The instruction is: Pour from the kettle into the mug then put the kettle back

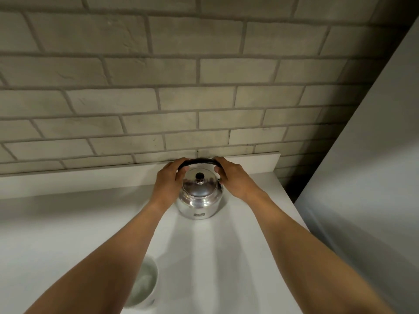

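A shiny metal kettle with a black lid knob and a black arched handle stands upright on the white counter, close to the back wall. My left hand grips the left end of the handle and my right hand grips the right end. A white mug stands near the counter's front, partly hidden under my left forearm; its inside looks pale and I cannot tell what it holds.
A grey brick wall rises right behind the kettle. A tall pale panel borders the counter on the right, with a dark gap between them. White counter surface stretches to the left.
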Demonstrator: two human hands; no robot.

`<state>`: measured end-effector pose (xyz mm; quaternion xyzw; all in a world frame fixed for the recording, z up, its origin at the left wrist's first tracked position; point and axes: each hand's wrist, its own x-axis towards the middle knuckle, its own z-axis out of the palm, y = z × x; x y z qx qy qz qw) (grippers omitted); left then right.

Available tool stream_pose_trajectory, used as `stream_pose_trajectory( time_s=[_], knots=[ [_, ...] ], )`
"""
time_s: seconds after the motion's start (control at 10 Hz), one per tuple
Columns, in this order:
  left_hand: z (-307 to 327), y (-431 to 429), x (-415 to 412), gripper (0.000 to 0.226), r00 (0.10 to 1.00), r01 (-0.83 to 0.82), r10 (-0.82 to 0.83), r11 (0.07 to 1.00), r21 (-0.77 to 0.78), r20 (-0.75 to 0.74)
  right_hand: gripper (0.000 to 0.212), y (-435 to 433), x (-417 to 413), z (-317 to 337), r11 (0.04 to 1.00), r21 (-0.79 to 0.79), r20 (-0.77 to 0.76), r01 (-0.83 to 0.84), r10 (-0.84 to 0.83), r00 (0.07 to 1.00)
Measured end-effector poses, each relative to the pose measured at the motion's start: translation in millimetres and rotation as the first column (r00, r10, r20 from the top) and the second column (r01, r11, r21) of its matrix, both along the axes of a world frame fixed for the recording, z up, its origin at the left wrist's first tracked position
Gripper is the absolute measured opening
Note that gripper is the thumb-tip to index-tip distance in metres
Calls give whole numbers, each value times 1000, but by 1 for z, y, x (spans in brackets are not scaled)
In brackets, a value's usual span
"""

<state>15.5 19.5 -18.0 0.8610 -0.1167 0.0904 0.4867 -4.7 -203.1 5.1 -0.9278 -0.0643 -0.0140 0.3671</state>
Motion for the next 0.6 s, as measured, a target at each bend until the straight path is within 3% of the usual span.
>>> stream_pose_trajectory(
  time_s=[0.5, 0.6],
  knots=[
    [-18, 0, 20, 19, 1000, -18, 18, 1000, 22, -5, 48, 0, 24, -14, 999, -36, -32, -20, 18, 999],
    [-7, -2, 16, 48, 996, -12, 21, 995, 97, -87, 59, -2, 15, -10, 998, -60, -52, -3, 0, 999]
  ],
)
